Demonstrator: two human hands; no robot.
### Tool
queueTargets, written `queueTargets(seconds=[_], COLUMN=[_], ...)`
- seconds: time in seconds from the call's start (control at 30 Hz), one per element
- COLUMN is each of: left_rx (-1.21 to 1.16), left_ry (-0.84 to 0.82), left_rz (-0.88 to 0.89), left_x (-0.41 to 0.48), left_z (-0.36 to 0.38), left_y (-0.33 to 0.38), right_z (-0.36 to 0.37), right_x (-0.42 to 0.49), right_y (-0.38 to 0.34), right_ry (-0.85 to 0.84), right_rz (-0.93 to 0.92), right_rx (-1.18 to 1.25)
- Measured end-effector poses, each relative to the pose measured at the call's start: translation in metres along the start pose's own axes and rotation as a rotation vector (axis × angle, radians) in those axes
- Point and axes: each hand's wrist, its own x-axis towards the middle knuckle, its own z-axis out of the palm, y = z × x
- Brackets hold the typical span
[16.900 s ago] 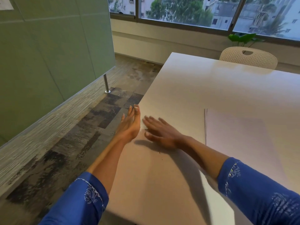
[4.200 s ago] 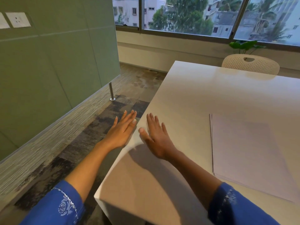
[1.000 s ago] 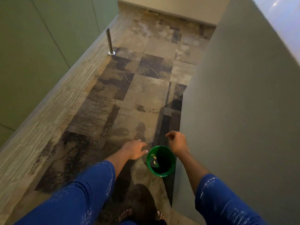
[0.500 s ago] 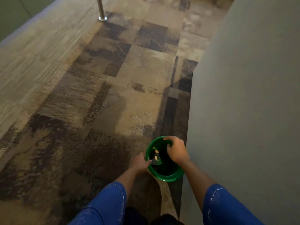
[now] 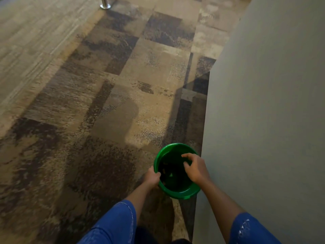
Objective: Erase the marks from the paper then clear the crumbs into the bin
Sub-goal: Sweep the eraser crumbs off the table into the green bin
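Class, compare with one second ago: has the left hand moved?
Yes. The left hand has moved right to the green bin: it was apart from the rim, and now grips its left side.

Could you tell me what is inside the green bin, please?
The green bin looks dark inside, with a few small scraps too blurred to identify. The right hand over the opening hides part of it; the left hand grips the rim.

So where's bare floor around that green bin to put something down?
The carpet left of the green bin is bare up to the metal post. Right is tight: the grey panel stands close beside the bin, the left hand grips its rim, the right hand hangs over it.
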Motion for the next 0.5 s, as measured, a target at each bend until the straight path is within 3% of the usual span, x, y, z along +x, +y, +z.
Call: queueTargets(seconds=[0.33,0.5], left_rx=[-0.063,-0.101], left_ry=[0.078,0.037], left_rz=[0.200,0.249], left_x=[-0.146,-0.246], left_z=[-0.067,-0.106], left_y=[0.125,0.186], right_z=[-0.095,-0.170], right_x=[-0.064,-0.115], right_y=[-0.105,-0.170], right_ry=[0.042,0.084], right_rz=[-0.065,-0.127], right_rx=[0.008,-0.030])
